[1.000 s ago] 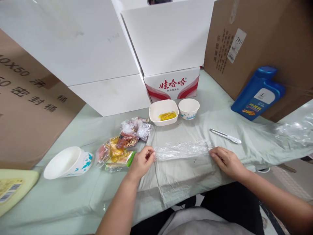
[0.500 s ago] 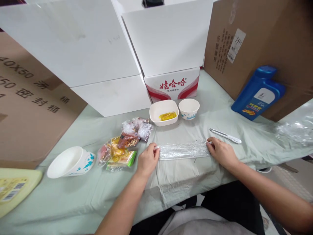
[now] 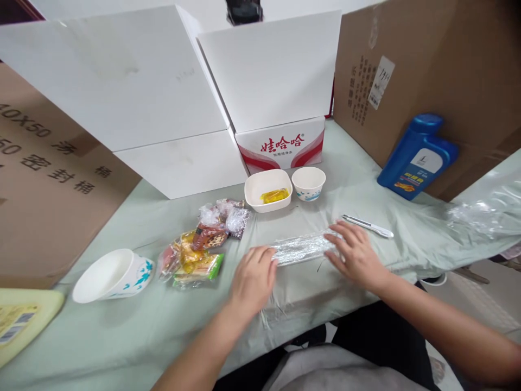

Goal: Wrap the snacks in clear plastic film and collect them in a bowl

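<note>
Place: makeshift storage or packing corner.
Surface: table under a pale green cloth.
Walls: tall brown cardboard carton at 2 o'clock, another printed brown carton at 9.
Stock: white folded cartons at 12; blue plastic jug at 2.

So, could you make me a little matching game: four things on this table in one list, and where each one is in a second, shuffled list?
Things:
1. blue bottle
2. plastic wrap strip
3. white pen-like tool
4. square white bowl

Places or states:
A. holds a yellow packet
B. between the left hand and the right hand, both touching it
C. tilted beside the brown cardboard box
D. on the cloth just beyond the right hand

Pairs: 1-C, 2-B, 3-D, 4-A.
</note>
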The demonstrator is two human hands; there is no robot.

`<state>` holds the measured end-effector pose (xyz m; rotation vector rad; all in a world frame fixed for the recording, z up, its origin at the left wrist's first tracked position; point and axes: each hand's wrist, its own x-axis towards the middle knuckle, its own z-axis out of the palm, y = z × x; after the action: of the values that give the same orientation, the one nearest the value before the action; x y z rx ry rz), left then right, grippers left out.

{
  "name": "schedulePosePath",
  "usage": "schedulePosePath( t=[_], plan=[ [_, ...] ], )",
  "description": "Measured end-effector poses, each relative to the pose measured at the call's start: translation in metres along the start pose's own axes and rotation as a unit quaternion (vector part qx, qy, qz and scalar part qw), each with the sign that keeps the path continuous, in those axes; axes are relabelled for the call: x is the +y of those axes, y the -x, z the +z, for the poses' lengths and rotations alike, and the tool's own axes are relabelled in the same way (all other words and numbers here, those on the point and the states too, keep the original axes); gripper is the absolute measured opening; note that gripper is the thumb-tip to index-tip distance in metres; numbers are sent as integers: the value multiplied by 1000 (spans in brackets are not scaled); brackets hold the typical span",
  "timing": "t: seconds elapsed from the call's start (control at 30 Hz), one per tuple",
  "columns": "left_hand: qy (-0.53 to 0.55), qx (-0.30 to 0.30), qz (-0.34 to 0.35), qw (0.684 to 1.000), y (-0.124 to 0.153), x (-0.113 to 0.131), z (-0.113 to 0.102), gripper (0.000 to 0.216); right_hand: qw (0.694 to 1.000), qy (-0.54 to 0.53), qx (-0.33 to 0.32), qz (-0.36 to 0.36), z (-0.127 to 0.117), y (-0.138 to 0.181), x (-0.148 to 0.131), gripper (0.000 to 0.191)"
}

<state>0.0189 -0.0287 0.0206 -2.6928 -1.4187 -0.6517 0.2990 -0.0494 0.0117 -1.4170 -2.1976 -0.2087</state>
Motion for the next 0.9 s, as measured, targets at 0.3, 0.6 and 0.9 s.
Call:
schedulePosePath(
  t=[0.3, 0.6, 0.9],
  plan=[
    [-43, -151, 68, 985, -4, -10, 53, 74, 978, 0, -205, -43, 26, 17, 24, 91],
    [15, -82, 36, 996, -10, 28, 33, 25, 992, -74, -71, -79, -23, 87, 21, 31],
    [110, -115, 173, 972, -7, 21, 42, 42, 926, -241, -219, -191, -70, 35, -12, 30]
  ],
)
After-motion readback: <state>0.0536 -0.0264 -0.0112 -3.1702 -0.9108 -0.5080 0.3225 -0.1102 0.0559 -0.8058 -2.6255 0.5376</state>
